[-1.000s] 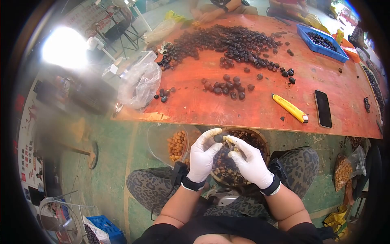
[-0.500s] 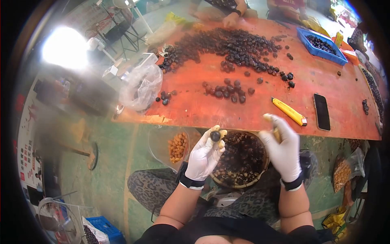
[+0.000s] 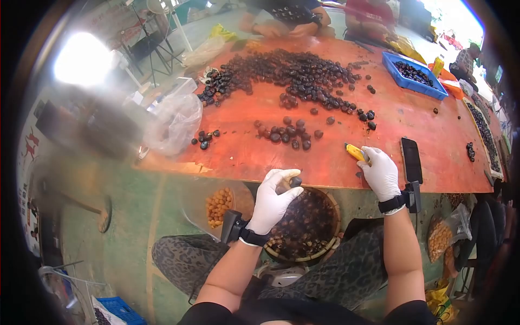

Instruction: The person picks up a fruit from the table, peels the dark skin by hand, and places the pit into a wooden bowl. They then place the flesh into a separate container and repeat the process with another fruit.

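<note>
Pinched between the fingertips and thumb of my gloved left hand (image 3: 269, 201) is a dark round nut (image 3: 295, 182), held just off the table's front edge. A round basket (image 3: 337, 225) of dark shells sits below it, between my knees. My gloved right hand (image 3: 381, 174) is at the table top, with its fingers closed on the rear part of a yellow utility knife (image 3: 353, 151). The hand hides the knife's back end. Left of the basket, a clear plastic tub (image 3: 196, 208) holds light brown kernels (image 3: 219, 207).
Dark nuts (image 3: 292, 67) are heaped across the red table (image 3: 260, 162), with a smaller group (image 3: 287, 134) nearer me. A phone (image 3: 411, 161) lies right of my right hand. A plastic bag (image 3: 176, 122), a blue crate (image 3: 391, 78) and two people (image 3: 287, 19) are around the table.
My right hand has moved from above the basket up to the table and closed on the utility knife. My left hand still holds the nut, now turned palm more downward.
</note>
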{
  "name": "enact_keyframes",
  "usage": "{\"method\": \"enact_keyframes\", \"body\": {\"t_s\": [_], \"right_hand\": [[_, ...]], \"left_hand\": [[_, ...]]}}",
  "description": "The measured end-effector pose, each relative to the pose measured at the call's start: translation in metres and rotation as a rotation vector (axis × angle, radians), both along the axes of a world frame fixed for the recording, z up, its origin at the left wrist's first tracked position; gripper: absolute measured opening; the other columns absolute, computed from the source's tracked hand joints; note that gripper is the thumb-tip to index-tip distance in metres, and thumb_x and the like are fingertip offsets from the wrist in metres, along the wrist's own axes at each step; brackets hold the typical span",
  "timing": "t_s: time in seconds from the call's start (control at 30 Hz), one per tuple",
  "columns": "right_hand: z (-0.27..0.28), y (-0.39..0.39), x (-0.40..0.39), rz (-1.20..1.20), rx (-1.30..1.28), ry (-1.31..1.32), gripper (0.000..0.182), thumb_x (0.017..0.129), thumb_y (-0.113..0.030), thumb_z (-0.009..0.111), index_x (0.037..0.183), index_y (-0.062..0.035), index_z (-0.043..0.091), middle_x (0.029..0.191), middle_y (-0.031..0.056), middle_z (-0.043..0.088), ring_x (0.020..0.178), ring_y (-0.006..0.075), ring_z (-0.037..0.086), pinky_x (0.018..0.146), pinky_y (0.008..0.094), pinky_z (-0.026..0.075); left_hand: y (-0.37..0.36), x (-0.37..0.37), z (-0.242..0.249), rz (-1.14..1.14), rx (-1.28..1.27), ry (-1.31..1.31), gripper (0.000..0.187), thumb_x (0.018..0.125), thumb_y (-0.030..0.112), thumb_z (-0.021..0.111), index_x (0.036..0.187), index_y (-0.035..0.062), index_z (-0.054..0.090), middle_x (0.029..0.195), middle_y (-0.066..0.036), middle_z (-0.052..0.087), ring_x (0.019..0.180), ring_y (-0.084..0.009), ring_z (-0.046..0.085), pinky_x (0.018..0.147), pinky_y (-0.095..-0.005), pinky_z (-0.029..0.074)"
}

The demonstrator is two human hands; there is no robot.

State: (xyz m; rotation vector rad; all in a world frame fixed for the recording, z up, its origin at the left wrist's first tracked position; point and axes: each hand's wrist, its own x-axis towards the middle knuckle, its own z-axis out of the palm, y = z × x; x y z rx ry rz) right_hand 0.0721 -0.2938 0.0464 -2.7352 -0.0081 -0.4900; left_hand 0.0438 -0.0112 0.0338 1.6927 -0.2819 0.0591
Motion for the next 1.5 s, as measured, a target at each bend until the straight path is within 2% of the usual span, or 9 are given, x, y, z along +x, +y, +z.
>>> {"method": "enact_keyframes", "body": {"t_s": [0.1,0.27,0.4,0.47,0.5,0.53,0.77,1.03,1.5], "right_hand": [[-0.002,-0.004,-0.001,-0.013,-0.038,-0.007,0.038,0.078,-0.016,0.069,0.115,-0.0094,0.061,0.088,0.0091,0.063,0.084,0.0283,0.063,0.072,0.0379,0.05],[0.022,0.025,-0.025,-0.048,-0.065,-0.144,0.049,0.081,-0.012,0.064,0.129,-0.0124,0.052,0.086,0.0136,0.063,0.079,0.0307,0.064,0.066,0.0401,0.051],[0.026,0.05,-0.05,0.143,0.266,0.042,0.052,0.083,-0.013,0.059,0.134,-0.0143,0.047,0.084,0.0184,0.065,0.076,0.0347,0.065,0.067,0.0413,0.053],[0.021,0.057,-0.053,0.258,0.333,0.144,0.051,0.085,-0.015,0.059,0.134,-0.0159,0.047,0.081,0.0177,0.066,0.076,0.035,0.065,0.068,0.0404,0.053],[0.018,0.059,-0.052,0.324,0.284,0.116,0.05,0.086,-0.018,0.061,0.134,-0.0157,0.048,0.078,0.0153,0.066,0.072,0.0338,0.065,0.063,0.0401,0.052],[0.019,0.061,-0.053,0.343,0.239,0.121,0.042,0.087,-0.02,0.061,0.127,-0.0143,0.051,0.074,0.0141,0.065,0.069,0.0332,0.065,0.06,0.0403,0.051],[0.005,0.071,-0.047,0.373,-0.015,0.072,0.015,0.087,-0.024,0.059,0.091,-0.011,0.053,0.064,0.0111,0.061,0.058,0.0305,0.062,0.051,0.0416,0.047],[0.004,0.083,-0.035,0.385,-0.067,0.041,0.013,0.085,-0.023,0.059,0.09,-0.0117,0.053,0.061,0.0101,0.06,0.057,0.0303,0.062,0.051,0.0413,0.048],[0.002,0.084,-0.041,0.335,-0.121,0.094,0.011,0.086,-0.021,0.057,0.089,-0.0112,0.053,0.06,0.0103,0.06,0.056,0.0307,0.062,0.05,0.0422,0.047]], "left_hand": [[-0.006,0.007,0.003,0.012,0.164,-0.041,0.034,0.077,0.001,0.072,0.11,0.0027,0.063,0.101,-0.001,0.054,0.091,-0.0092,0.055,0.077,-0.0233,0.046],[-0.015,0.017,0.002,0.083,0.149,-0.029,0.032,0.076,0.004,0.072,0.107,0.0046,0.064,0.095,-0.004,0.059,0.086,-0.0111,0.056,0.074,-0.0243,0.046],[-0.021,0.026,0.005,0.021,0.141,-0.002,0.028,0.078,0.005,0.071,0.105,0.004,0.065,0.094,-0.005,0.062,0.084,-0.0128,0.057,0.073,-0.0254,0.047],[-0.019,0.037,-0.005,-0.042,0.284,-0.187,0.028,0.077,0.005,0.07,0.105,0.004,0.065,0.093,-0.005,0.062,0.082,-0.0138,0.057,0.073,-0.026,0.048],[-0.019,0.04,-0.004,-0.075,0.354,-0.281,0.028,0.077,0.005,0.07,0.105,0.0041,0.066,0.092,-0.005,0.062,0.081,-0.0144,0.057,0.073,-0.0264,0.048],[-0.018,0.04,-0.001,-0.085,0.428,-0.279,0.029,0.076,0.013,0.069,0.103,0.0042,0.065,0.096,-0.01,0.064,0.088,-0.026,0.058,0.08,-0.0346,0.048],[-0.009,0.049,0.003,-0.229,0.416,-0.134,0.031,0.074,0.003,0.068,0.105,0.0039,0.067,0.091,-0.007,0.06,0.083,-0.0197,0.057,0.076,-0.0292,0.047],[-0.006,0.055,-0.011,-0.227,0.476,-0.361,0.028,0.076,0.005,0.069,0.103,0.0026,0.066,0.093,-0.009,0.06,0.086,-0.0248,0.059,0.078,-0.0316,0.047],[-0.009,0.051,-0.01,-0.208,0.482,-0.355,0.027,0.076,0.009,0.069,0.102,0.0019,0.064,0.091,-0.012,0.059,0.09,-0.0312,0.057,0.08,-0.0373,0.047]]}}
